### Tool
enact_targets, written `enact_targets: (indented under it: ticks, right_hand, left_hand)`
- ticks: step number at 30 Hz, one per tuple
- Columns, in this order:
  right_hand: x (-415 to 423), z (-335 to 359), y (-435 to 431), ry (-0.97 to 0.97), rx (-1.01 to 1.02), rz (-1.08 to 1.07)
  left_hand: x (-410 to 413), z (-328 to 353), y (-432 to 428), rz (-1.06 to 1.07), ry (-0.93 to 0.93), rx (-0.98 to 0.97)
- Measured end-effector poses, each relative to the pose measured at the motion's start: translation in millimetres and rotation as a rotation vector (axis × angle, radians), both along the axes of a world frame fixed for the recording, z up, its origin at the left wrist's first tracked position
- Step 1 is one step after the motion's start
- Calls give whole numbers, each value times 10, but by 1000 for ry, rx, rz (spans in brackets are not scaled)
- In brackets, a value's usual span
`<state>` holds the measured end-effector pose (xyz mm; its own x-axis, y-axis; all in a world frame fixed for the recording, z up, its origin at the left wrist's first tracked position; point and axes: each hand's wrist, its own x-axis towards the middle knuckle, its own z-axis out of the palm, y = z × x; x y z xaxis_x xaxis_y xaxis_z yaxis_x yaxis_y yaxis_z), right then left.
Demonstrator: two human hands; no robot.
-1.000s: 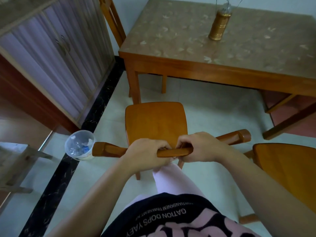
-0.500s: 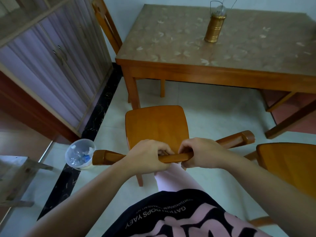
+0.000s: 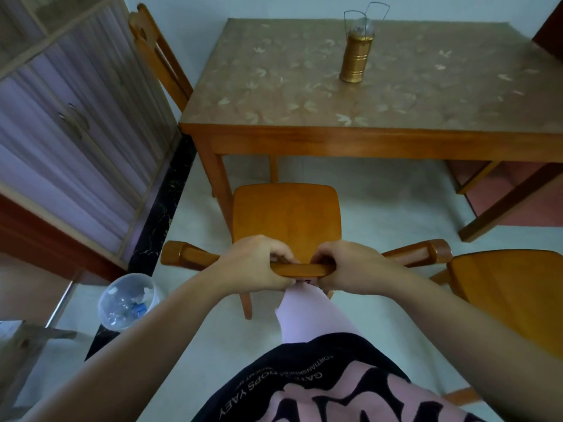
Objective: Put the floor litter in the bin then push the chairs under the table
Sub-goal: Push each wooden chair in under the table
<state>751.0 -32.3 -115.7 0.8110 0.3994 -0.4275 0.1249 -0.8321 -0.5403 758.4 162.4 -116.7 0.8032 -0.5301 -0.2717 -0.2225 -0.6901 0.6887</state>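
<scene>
Chair stands at centre frame, its seat front close to the near edge of the table above it. Your left hand and right hand both curl round the middle of its top rail, close together. Push straight and level, and steer the seat right of the table leg at its left corner. The bin at lower left holds litter; a second chair waits at right.

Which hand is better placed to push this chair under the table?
Nearly even: left hand and right hand both grip the top rail near its middle. Slight edge to the left, probably: the seat sits close to the table leg there, so steering falls to that side.
</scene>
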Motion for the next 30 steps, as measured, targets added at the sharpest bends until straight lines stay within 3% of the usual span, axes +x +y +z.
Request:
enact_targets:
  ticks: [11, 17, 30]
  right_hand:
    - [947, 28, -231, -35, -95, -60]
    - [1384, 138, -315, 34, -17, -81]
    - [1826, 41, -316, -28, -17, -80]
  left_hand:
    - [1021, -100, -222, -6, 27, -39]
    - [1505, 16, -308, -16, 48, -18]
    - [1949, -16, -292, -12, 58, -29]
